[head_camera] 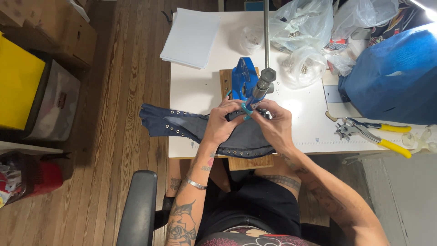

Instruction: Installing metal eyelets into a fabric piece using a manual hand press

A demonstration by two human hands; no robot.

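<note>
A dark blue fabric piece with rows of metal eyelets lies across the white table's front edge, its left end hanging over. My left hand presses on the fabric and pinches it under the blue eyelet press. My right hand grips the fabric from the right, fingertips at the press's die. The press stands on a wooden board, and its long metal lever rises upward.
Punch pliers with yellow handles lie at the right. Clear plastic bags of metal parts and a blue bag fill the back right. A stack of white sheets sits back left. A yellow box stands on the wooden floor.
</note>
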